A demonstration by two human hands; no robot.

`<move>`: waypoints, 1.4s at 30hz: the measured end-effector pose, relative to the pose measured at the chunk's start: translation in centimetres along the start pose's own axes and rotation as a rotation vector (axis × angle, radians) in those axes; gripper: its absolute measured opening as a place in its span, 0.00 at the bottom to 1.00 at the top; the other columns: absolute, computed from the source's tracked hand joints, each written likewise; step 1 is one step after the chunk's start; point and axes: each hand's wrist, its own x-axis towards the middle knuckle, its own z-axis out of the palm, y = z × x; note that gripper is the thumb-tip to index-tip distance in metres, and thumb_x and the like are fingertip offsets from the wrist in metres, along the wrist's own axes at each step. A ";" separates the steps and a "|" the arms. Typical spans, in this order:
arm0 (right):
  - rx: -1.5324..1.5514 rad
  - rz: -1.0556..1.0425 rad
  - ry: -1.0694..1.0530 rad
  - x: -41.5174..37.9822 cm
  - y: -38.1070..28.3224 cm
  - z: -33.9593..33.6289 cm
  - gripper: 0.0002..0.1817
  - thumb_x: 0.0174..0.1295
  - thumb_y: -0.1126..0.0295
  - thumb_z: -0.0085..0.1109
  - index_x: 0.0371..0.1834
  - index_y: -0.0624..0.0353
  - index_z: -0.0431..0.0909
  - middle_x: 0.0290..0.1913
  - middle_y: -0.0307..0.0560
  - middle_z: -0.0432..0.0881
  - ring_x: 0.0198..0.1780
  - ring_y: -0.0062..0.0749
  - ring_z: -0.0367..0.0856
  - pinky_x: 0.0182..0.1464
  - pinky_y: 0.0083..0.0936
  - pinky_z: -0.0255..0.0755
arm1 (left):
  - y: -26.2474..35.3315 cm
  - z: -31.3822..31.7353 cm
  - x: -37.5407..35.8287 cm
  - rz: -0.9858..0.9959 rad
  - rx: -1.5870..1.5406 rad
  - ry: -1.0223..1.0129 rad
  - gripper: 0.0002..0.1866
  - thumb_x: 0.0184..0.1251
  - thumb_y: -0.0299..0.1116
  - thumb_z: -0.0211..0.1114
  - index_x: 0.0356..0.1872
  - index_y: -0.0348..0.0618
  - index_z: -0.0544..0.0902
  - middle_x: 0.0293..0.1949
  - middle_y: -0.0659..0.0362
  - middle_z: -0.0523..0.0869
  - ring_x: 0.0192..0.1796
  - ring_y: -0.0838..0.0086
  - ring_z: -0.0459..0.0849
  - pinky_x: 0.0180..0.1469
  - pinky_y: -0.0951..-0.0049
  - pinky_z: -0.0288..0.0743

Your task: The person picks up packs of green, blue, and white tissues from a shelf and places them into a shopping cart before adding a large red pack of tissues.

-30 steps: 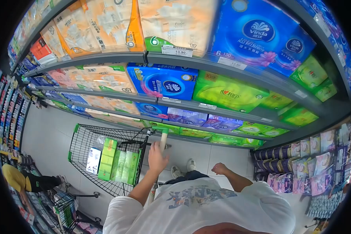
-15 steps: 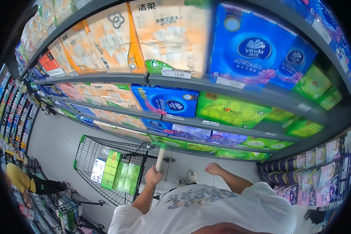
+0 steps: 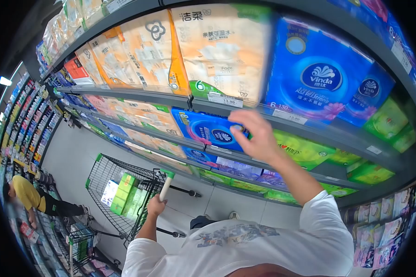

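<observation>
My left hand [image 3: 156, 206] is wrapped around the pale handle [image 3: 166, 186] of a black wire shopping cart [image 3: 95, 168]. Inside the cart lie green packs [image 3: 123, 193] and a white-and-blue pack [image 3: 108, 192]. My right hand [image 3: 255, 137] is raised at the shelving, fingers slightly bent and thumb apart, with nothing in it. It overlaps the right end of a blue Vinda tissue pack [image 3: 203, 129] on the middle shelf. Directly above is the shelf edge with price tags [image 3: 225, 100], and beside the wrist sits a green tissue pack [image 3: 305, 150].
Cream-and-orange tissue packs [image 3: 222, 51] and large blue Vinda packs [image 3: 316, 74] fill the upper shelf. To the left, a person in a yellow top [image 3: 27, 193] bends near another cart [image 3: 81, 244]. Hanging packs [image 3: 388, 221] line the right side; grey floor tiles [image 3: 226, 203] lie below.
My right hand has risen from low beside my body to the middle shelf. My left hand stays on the cart handle, and the cart sits slightly farther left in view.
</observation>
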 end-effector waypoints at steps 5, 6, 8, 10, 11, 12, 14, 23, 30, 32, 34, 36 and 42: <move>-0.365 -0.378 0.291 9.4 -4.3 -3.9 0.18 0.53 0.75 0.69 0.50 0.61 0.82 0.56 0.54 0.81 0.59 0.54 0.78 0.61 0.43 0.73 | -2.9 -3.2 4.0 -0.010 -0.035 0.032 0.22 0.57 0.45 0.74 0.46 0.41 0.84 0.39 0.44 0.89 0.47 0.48 0.87 0.51 0.52 0.79; -0.438 -0.424 0.318 10.6 -4.6 -4.1 0.20 0.52 0.75 0.70 0.51 0.61 0.82 0.58 0.55 0.80 0.61 0.54 0.77 0.62 0.43 0.72 | -3.7 -3.7 4.8 -0.010 -0.061 0.035 0.22 0.57 0.45 0.74 0.46 0.40 0.84 0.39 0.44 0.89 0.46 0.49 0.87 0.50 0.53 0.79; -0.537 -0.435 0.339 12.5 -5.2 -3.9 0.23 0.52 0.75 0.70 0.54 0.61 0.81 0.59 0.55 0.79 0.61 0.55 0.76 0.63 0.43 0.71 | -5.6 -4.2 6.8 0.010 -0.091 0.019 0.22 0.56 0.43 0.75 0.45 0.39 0.84 0.38 0.44 0.89 0.45 0.48 0.87 0.49 0.53 0.78; -0.642 -0.441 0.362 14.0 -5.2 -3.1 0.25 0.52 0.74 0.70 0.56 0.60 0.80 0.61 0.55 0.78 0.62 0.55 0.75 0.64 0.43 0.70 | -7.9 -4.7 9.0 0.050 -0.111 0.030 0.21 0.55 0.40 0.76 0.44 0.35 0.83 0.36 0.43 0.88 0.43 0.48 0.88 0.47 0.56 0.78; -0.710 -0.420 0.354 14.7 -5.1 -2.7 0.28 0.54 0.73 0.70 0.60 0.61 0.77 0.63 0.56 0.77 0.65 0.55 0.73 0.67 0.44 0.67 | -9.2 -4.6 10.1 0.060 -0.104 0.018 0.21 0.55 0.40 0.76 0.44 0.35 0.83 0.36 0.43 0.88 0.43 0.48 0.88 0.47 0.56 0.78; -0.777 -0.400 0.343 15.3 -5.2 -2.2 0.31 0.55 0.71 0.70 0.64 0.62 0.74 0.66 0.58 0.76 0.68 0.55 0.71 0.70 0.46 0.64 | -10.4 -4.5 11.1 0.011 -0.204 -0.031 0.21 0.55 0.40 0.76 0.43 0.35 0.83 0.36 0.43 0.88 0.43 0.48 0.88 0.47 0.56 0.78; -0.895 -0.386 0.354 16.9 -5.8 -1.2 0.32 0.55 0.70 0.70 0.65 0.63 0.73 0.66 0.58 0.75 0.69 0.56 0.71 0.71 0.46 0.63 | -11.4 -5.5 12.2 -0.024 -0.289 -0.088 0.20 0.56 0.39 0.76 0.43 0.36 0.83 0.36 0.44 0.88 0.43 0.50 0.88 0.47 0.57 0.78; -1.336 -0.026 0.258 20.3 -5.3 -0.8 0.33 0.56 0.59 0.73 0.61 0.65 0.75 0.54 0.60 0.80 0.59 0.54 0.75 0.65 0.45 0.66 | -14.9 -6.4 15.4 0.023 -0.304 -0.210 0.22 0.57 0.45 0.75 0.42 0.37 0.81 0.35 0.44 0.89 0.43 0.49 0.89 0.49 0.55 0.80; -1.318 0.021 0.254 20.1 -7.5 0.1 0.34 0.56 0.54 0.69 0.59 0.67 0.73 0.54 0.60 0.77 0.63 0.55 0.72 0.74 0.53 0.56 | -8.7 -17.0 16.6 0.407 0.569 -0.384 0.31 0.61 0.61 0.68 0.49 0.41 0.87 0.41 0.44 0.90 0.48 0.51 0.89 0.51 0.53 0.80; -1.308 0.017 0.241 20.1 -7.7 -0.2 0.34 0.55 0.55 0.69 0.59 0.67 0.73 0.54 0.60 0.76 0.64 0.55 0.72 0.74 0.52 0.57 | -4.7 -20.3 17.3 0.614 0.348 -0.181 0.30 0.61 0.59 0.68 0.50 0.40 0.87 0.42 0.45 0.90 0.47 0.51 0.89 0.50 0.54 0.80; -1.268 0.029 0.216 19.9 -8.4 -0.1 0.34 0.55 0.57 0.69 0.60 0.67 0.72 0.56 0.60 0.75 0.64 0.54 0.71 0.74 0.50 0.57 | 1.6 -24.6 16.8 0.713 0.039 -0.156 0.24 0.64 0.50 0.70 0.50 0.41 0.88 0.43 0.48 0.90 0.47 0.56 0.89 0.51 0.61 0.81; -1.268 0.025 0.223 19.7 -8.5 -0.1 0.33 0.55 0.57 0.69 0.60 0.66 0.72 0.55 0.60 0.75 0.64 0.55 0.71 0.73 0.50 0.58 | 7.5 -28.4 14.4 0.967 -0.227 0.008 0.19 0.65 0.39 0.71 0.53 0.39 0.86 0.43 0.48 0.90 0.47 0.60 0.89 0.51 0.65 0.81; -1.222 -0.153 0.280 18.8 -8.9 -0.6 0.31 0.52 0.61 0.69 0.57 0.66 0.73 0.55 0.60 0.75 0.61 0.57 0.71 0.70 0.48 0.61 | 22.8 -35.0 10.4 1.489 -0.642 0.212 0.22 0.63 0.34 0.74 0.57 0.37 0.82 0.52 0.50 0.86 0.55 0.65 0.86 0.58 0.68 0.79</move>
